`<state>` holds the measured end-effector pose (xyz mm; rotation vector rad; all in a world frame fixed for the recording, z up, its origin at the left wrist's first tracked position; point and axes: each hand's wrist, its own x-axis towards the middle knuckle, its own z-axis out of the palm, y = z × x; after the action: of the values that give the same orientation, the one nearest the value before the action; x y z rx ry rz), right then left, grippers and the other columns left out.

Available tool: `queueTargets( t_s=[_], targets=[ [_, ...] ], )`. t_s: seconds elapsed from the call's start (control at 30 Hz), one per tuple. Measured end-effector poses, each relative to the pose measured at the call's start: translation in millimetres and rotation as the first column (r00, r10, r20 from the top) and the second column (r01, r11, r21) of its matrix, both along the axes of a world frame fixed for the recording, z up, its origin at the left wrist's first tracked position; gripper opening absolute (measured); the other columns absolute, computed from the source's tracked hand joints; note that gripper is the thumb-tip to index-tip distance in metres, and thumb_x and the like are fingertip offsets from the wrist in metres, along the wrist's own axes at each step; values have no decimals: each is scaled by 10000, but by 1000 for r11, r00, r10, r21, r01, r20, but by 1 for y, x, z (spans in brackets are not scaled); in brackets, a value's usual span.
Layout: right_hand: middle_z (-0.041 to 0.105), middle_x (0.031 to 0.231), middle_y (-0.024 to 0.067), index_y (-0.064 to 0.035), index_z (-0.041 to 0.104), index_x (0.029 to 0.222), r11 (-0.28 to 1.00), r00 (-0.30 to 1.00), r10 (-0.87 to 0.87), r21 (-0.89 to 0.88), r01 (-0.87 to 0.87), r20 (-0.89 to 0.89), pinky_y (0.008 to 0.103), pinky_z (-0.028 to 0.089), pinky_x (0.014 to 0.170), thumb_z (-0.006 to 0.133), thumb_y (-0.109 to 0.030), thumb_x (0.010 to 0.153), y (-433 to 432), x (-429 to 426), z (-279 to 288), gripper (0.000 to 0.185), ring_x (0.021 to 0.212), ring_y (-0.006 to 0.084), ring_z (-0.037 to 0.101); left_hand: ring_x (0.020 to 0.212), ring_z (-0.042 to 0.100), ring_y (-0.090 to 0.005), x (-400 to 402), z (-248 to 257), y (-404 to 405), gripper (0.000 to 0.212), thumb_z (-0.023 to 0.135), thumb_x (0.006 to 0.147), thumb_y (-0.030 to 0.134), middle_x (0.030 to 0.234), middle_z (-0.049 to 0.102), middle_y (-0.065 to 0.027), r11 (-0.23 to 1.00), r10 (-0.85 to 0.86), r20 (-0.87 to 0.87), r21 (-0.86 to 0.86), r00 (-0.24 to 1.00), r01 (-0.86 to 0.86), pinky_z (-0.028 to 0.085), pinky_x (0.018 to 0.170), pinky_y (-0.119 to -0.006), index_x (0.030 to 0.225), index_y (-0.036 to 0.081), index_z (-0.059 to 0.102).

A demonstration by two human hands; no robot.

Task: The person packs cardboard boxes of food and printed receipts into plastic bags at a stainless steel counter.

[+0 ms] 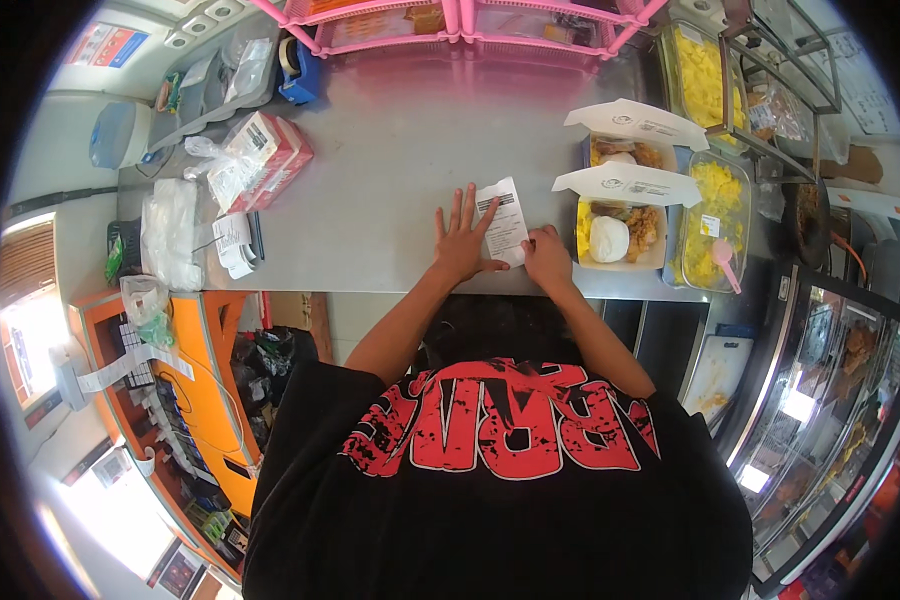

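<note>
A printed paper receipt (505, 231) lies on the stainless steel table (382, 172) in front of me. My left hand (461, 236) is spread flat, its fingers apart, pressing on the slip's left side. At the lower right edge of the paper, my right hand (547, 255) has its fingers curled in, with the thumb and index finger at that edge. Just right of it stands an open paper meal box (621, 259) holding a white rice mound, fried chicken and something yellow. A second open meal box (664, 159), similarly filled, sits behind it.
Tubs of yellow food (709, 199) line the right, one with a pink spoon (724, 259). A glass display cabinet (810, 420) stands lower right. Pink baskets (390, 34) are at the back. Left are a bagged red-white carton (259, 165), plastic bags (172, 236) and a blue tape dispenser (300, 75).
</note>
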<state>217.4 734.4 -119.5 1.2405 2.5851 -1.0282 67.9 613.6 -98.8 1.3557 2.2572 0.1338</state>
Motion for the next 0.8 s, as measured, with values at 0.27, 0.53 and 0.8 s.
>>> queueTargets(
  t_s=[0.27, 0.53, 0.8],
  targets=[
    [600, 1035, 187, -44, 701, 968, 1000, 999, -13, -17, 13, -47, 495, 499, 826, 593, -189, 919, 6, 4, -6, 188, 959, 405, 618, 1504, -64, -360, 1, -2, -5, 1289, 743, 570, 751, 1629, -93, -161, 1000, -4, -14, 4, 1000, 4, 96, 1143, -651, 1575, 302, 72],
    [627, 993, 193, -34, 704, 937, 998, 994, -54, 18, 56, -98, 492, 498, 816, 605, -202, 908, 5, 3, -5, 197, 928, 409, 626, 1508, -40, -338, 1, -6, -3, 1297, 717, 556, 787, 1633, -83, -143, 1000, -14, -60, 23, 998, 15, 105, 1155, -628, 1575, 304, 75],
    [643, 912, 213, -13, 674, 878, 983, 992, 121, 141, -118, -17, 484, 495, 771, 640, -244, 881, 6, -6, -1, 234, 919, 403, 627, 1500, 5, -390, 1, -12, -10, 1285, 805, 517, 684, 1628, -29, -179, 989, 43, -34, 140, 999, -38, 156, 1118, -673, 1563, 302, 163]
  ],
)
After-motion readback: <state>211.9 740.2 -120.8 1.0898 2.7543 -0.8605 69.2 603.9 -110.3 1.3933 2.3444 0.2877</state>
